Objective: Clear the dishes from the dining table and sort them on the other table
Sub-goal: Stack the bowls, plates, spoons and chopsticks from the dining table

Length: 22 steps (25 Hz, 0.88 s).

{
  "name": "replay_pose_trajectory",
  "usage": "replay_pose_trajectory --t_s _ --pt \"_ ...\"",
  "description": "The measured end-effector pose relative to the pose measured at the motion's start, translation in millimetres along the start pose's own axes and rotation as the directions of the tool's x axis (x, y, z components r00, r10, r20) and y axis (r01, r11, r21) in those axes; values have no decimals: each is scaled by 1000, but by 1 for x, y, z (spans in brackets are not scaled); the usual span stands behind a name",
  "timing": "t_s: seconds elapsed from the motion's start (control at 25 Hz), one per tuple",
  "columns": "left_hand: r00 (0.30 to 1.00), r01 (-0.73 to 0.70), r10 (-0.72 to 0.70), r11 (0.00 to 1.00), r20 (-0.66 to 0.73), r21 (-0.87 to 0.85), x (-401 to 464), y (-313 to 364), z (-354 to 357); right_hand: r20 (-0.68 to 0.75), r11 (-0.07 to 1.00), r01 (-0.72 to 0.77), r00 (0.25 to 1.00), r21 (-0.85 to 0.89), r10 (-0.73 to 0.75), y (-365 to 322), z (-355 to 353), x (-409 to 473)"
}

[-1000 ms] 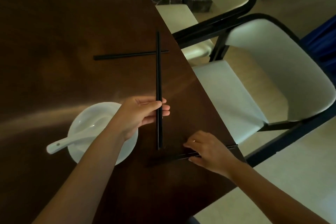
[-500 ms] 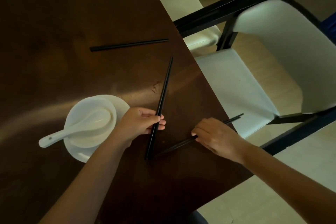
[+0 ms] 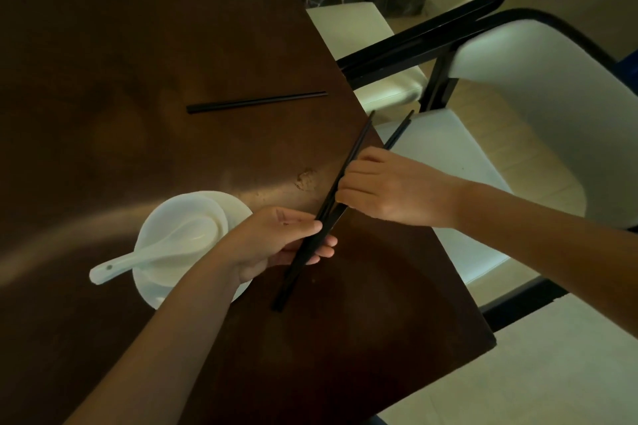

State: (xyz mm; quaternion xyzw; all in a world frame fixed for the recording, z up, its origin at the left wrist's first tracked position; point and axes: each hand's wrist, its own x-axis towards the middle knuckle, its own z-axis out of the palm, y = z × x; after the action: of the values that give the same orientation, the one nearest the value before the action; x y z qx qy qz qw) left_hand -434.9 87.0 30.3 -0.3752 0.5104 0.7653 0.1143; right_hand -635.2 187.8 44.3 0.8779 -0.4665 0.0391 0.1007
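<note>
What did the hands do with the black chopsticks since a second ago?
The right hand lifted its chopsticks off the table edge and swung them up beside the left hand's chopsticks, so both lots now meet in the left hand. The left hand's ones tilted from upright to slanting right. The lone chopsticks farther up the table, the white bowl and spoon stayed put.

Both forearms reach in, hands close together. The left hand (image 3: 279, 240) curls thumb and fingers round black chopsticks (image 3: 310, 245); the right hand (image 3: 390, 188), knuckles up, apparently pinches them higher.
</note>
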Motion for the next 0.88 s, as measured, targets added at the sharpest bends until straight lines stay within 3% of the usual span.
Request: replay_pose_trajectory --t_s 0.16,0.28,0.36,0.4,0.44,0.48,0.52,0.56,0.6,0.64,0.76,0.88 --pt "998 0 -4 998 -56 -63 0 -4 -1 18 992 76 997 -102 -75 2 2 17" --pt "993 -37 20 990 -120 -138 3 -5 -1 -59 990 69 995 -126 -76 7 3 24" --pt "989 -89 54 963 -141 -253 4 -5 -1 -188 986 -148 973 -76 132 7 10 27" --pt "987 -116 72 942 -146 -315 5 -6 0 -273 934 -355 896 33 350 4 14 29" --pt "984 -141 90 921 -155 -364 6 -6 -1 -283 785 -566 733 251 619 0 17 32" --pt "980 -164 106 908 -167 -386 6 -5 -2 -161 508 -684 506 523 847 -3 17 38" --pt "977 -179 117 907 -180 -381 7 -4 -4 72 173 -670 322 722 944 -4 15 46" --pt "974 -187 126 914 -187 -360 7 -3 -6 318 -115 -596 249 795 915 -2 16 55" --pt "974 -187 132 926 -183 -329 7 -2 -8 466 -276 -532 262 800 845 1 19 62" --pt "975 -185 137 937 -174 -296 7 0 -11 524 -335 -499 307 800 795 5 21 68" --pt "970 -197 150 946 -191 -257 7 4 -20 513 -295 -485 414 823 752 16 26 90" --pt "950 -260 181 909 -253 -325 5 8 -34 485 -230 -495 483 838 729 34 41 106"
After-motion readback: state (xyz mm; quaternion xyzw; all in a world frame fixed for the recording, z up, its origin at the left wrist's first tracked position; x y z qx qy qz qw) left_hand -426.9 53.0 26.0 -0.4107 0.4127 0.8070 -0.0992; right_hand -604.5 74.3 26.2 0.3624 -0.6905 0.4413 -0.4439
